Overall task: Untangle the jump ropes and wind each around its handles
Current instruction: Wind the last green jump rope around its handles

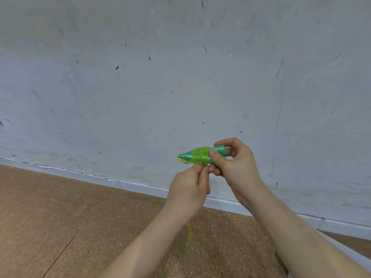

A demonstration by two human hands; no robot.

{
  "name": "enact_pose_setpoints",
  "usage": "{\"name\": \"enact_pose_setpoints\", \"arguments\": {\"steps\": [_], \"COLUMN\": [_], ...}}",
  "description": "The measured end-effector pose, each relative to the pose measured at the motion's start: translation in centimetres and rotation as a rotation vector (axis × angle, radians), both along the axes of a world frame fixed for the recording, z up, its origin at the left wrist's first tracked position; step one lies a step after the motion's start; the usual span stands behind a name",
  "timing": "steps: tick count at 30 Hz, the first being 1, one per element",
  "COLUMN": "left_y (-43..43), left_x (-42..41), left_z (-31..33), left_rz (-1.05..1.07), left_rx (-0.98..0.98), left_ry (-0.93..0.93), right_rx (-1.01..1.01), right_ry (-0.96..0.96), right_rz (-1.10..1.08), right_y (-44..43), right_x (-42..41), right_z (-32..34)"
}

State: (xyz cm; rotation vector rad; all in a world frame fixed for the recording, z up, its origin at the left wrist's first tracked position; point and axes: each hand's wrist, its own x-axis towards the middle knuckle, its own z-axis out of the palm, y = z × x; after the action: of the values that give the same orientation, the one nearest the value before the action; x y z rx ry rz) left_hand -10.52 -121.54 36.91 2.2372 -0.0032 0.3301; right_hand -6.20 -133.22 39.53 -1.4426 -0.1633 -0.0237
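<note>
Before a scuffed white wall (180,77), right hand (234,161) gripping green jump-rope handles (215,152) wound with yellow-green rope (199,155), left hand (187,189) pinching the rope's loose end beneath.

Two hands were in view, the left hand (188,189) and the right hand (234,163), with one green handle bundle (186,155) between them; whether it was one handle or two pressed together could not be told. One yellow-green rope (199,156) circled it in several coils too blurred to count. Behind were one wall (160,77), one baseboard (140,186) and one floor (60,217).
</note>
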Motion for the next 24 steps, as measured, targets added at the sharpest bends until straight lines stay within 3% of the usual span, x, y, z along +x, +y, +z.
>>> {"name": "enact_pose_setpoints", "arguments": {"steps": [2,5,10,16,19,24], "left_y": [0.4,0.8,1.7,2.3,3.1,4.2], "left_x": [-0.2,-0.9,-1.0,-1.1,-0.9,-0.4], "left_z": [-0.1,0.1,1.6,2.3,2.4,2.3], "left_rz": [0.058,0.070,0.067,-0.037,-0.087,-0.113], "left_rx": [0.460,0.834,0.904,0.898,0.889,0.722], "left_ry": [-0.147,-0.303,-0.438,-0.470,-0.598,-0.557], "right_rx": [-0.172,-0.258,-0.319,-0.560,-0.623,-0.732], "right_ry": [-0.093,-0.128,-0.087,-0.139,-0.121,-0.265], "right_rz": [-0.066,-0.094,-0.136,-0.107,-0.022,0.184], "right_y": [0.1,0.1,-1.3,-1.3,-1.5,-1.8], "right_x": [0.0,0.3,1.2,1.0,0.8,0.2], "right_z": [-0.3,-0.6,-0.5,-0.2,0.2,0.8]}}
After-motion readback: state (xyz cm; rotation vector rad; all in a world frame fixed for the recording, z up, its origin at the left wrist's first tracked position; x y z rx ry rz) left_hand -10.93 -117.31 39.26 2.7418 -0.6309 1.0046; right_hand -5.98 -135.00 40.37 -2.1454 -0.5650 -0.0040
